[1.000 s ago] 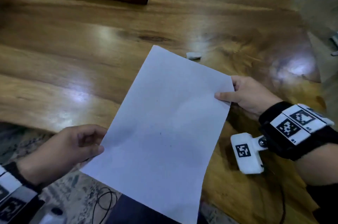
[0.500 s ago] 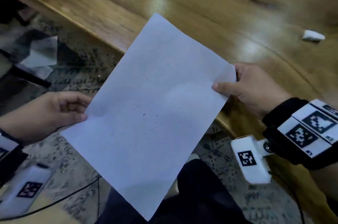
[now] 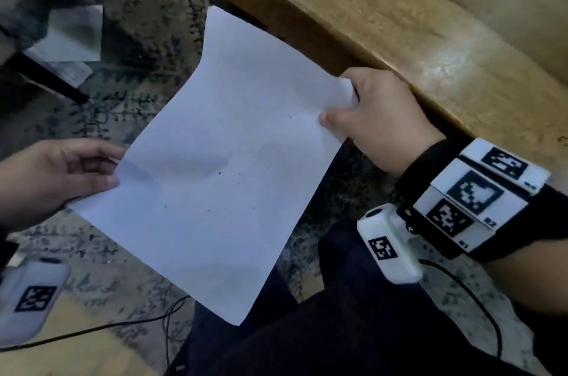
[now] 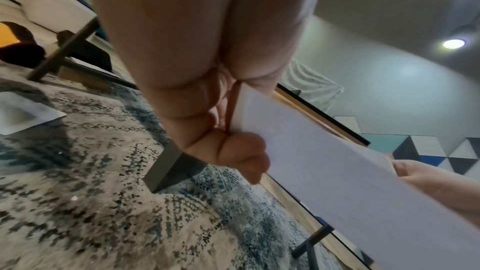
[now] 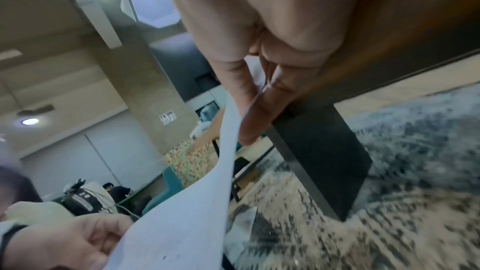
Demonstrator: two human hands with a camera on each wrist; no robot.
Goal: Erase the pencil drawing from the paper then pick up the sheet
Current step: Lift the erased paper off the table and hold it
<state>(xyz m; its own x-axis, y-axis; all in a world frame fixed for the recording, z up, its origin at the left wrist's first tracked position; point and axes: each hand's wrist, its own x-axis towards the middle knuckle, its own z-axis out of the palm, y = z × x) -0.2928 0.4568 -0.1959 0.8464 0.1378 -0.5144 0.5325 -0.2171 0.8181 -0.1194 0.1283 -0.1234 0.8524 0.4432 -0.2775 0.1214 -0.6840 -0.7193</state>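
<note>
**Sheet held in the air beside the surface**

The sheet (image 3: 221, 172) is off the wooden surface (image 3: 399, 25), held in the air over the patterned rug (image 3: 147, 37) and the person's dark-clad lap. The left hand (image 3: 52, 179) pinches its left edge between thumb and curled fingers; the right hand (image 3: 381, 117) pinches the right edge, thumb on top, just beside the surface's rim. The paper bows and creases between the two grips.

From the head view the top face looks white, with only a few tiny dark specks (no drawing can be made out). The left wrist view shows what the head view hides: the fingers (image 4: 233, 151) curled under the sheet's edge, and a dark table leg (image 4: 168, 169) standing on the rug. The right wrist view shows the sheet nearly edge-on, curving in an S from the right thumb down toward the left hand, with other people blurred far behind. Another paper (image 3: 70, 37) lies on the rug, well apart.
</note>
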